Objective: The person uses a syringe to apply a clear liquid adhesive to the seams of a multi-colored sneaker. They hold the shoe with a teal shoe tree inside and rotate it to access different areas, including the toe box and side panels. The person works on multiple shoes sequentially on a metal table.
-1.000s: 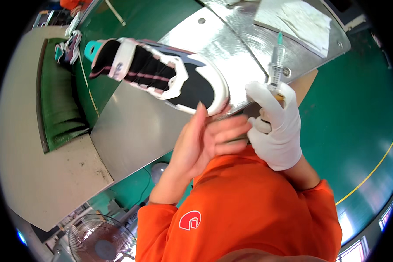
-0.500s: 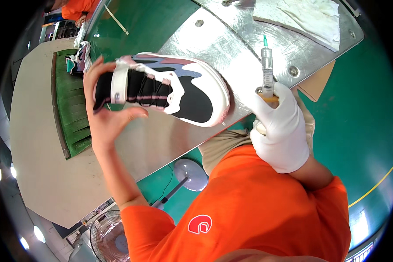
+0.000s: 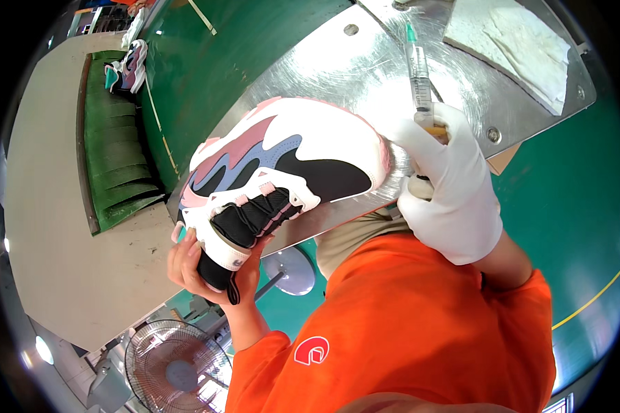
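Sneaker (image 3: 275, 162): we observe the bare left hand (image 3: 210, 292) gripping its heel end, patterned side turned up.
Syringe (image 3: 419, 84): we find it in the gloved right hand (image 3: 453, 187), green tip (image 3: 410, 32) pointing away.
Tabletop (image 3: 310, 60): metal; we record a white cloth (image 3: 534, 55) toward its far right.

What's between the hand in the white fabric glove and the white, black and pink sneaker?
Nothing visible: the white-gloved right hand is right by the sneaker at its toe, though whether they touch is unclear. The clear plastic syringe, green-tipped, points toward the picture's top.
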`<state>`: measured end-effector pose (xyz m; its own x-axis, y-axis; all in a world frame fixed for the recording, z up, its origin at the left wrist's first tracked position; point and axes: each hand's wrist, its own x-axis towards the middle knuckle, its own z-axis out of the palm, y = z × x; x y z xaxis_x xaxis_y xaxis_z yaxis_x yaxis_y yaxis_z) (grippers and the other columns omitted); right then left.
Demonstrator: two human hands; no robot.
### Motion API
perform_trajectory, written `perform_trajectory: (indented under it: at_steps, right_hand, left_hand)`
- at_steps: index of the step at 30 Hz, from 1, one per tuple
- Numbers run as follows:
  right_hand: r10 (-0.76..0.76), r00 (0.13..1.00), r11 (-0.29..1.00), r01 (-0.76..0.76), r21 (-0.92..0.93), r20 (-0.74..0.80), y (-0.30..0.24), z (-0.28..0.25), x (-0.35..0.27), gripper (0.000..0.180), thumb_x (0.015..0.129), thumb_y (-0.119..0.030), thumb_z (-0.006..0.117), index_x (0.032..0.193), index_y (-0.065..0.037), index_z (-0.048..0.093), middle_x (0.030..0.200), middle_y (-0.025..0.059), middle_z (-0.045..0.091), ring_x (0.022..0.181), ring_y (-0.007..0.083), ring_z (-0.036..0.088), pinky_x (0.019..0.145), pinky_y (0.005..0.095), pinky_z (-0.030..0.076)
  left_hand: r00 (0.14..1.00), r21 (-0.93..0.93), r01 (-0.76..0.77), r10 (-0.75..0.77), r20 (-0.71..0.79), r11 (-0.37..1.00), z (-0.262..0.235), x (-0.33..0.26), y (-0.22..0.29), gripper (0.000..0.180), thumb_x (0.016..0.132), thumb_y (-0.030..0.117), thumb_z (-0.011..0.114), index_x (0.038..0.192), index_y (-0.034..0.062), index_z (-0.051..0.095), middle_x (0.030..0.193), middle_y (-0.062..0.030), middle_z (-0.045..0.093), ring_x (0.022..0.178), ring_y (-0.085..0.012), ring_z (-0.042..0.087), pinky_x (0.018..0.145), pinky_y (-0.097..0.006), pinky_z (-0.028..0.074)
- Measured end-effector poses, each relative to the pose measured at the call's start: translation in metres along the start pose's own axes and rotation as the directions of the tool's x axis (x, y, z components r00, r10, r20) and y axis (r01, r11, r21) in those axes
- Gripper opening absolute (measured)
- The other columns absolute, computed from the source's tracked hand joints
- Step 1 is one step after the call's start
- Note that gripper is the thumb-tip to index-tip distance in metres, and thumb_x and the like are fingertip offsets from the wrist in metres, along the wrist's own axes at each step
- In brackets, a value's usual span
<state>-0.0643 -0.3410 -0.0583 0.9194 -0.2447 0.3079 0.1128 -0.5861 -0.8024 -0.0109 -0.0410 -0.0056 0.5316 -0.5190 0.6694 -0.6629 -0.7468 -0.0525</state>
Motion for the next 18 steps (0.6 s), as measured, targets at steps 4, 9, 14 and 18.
perform_trajectory:
  at_steps: [4,9,14,18]
  right_hand:
    - [0.009,0.999,1.000,-0.010,0.022,0.039,-0.001,0.001,0.001,0.067,0.066,0.007,0.059,0.128,-0.018,0.062,0.111,0.0212,0.050,0.091,0.0358,0.058,0.077,0.0413,0.051]
    - [-0.059,0.997,0.998,0.059,-0.010,0.045,0.004,-0.001,0.000,0.069,0.066,0.005,0.061,0.131,-0.019,0.062,0.111,0.0245,0.049,0.096,0.0408,0.055,0.082,0.0444,0.049]
    - [-0.159,0.986,0.987,0.159,0.010,0.040,0.012,0.000,0.002,0.069,0.066,0.005,0.059,0.132,-0.016,0.062,0.112,0.0245,0.049,0.097,0.0406,0.054,0.084,0.0434,0.048]
    - [-0.160,0.980,0.984,0.149,0.096,0.117,0.016,-0.003,0.005,0.070,0.067,0.006,0.057,0.134,-0.013,0.059,0.111,0.0237,0.050,0.096,0.0411,0.054,0.085,0.0436,0.048]
  left_hand:
    - [1.000,-0.017,0.018,-0.018,-0.005,1.000,-0.001,-0.001,0.002,0.091,0.059,0.037,0.098,0.126,0.0098,0.043,0.124,-0.0101,0.050,0.115,-0.0285,0.051,0.103,-0.056,0.046]
    - [1.000,-0.008,0.020,-0.020,0.021,1.000,-0.001,0.002,0.003,0.088,0.061,0.036,0.097,0.126,0.0089,0.043,0.124,-0.0101,0.050,0.115,-0.0288,0.051,0.103,-0.056,0.045]
    - [0.998,0.044,0.047,-0.049,0.029,0.998,-0.003,0.002,0.010,0.093,0.058,0.033,0.098,0.129,0.0082,0.044,0.122,-0.0091,0.051,0.117,-0.0289,0.052,0.106,-0.052,0.045]
    - [0.999,0.012,0.051,-0.051,0.007,0.999,-0.001,0.003,0.011,0.095,0.058,0.029,0.098,0.132,0.0073,0.044,0.123,-0.0084,0.050,0.119,-0.0296,0.054,0.106,-0.049,0.046]
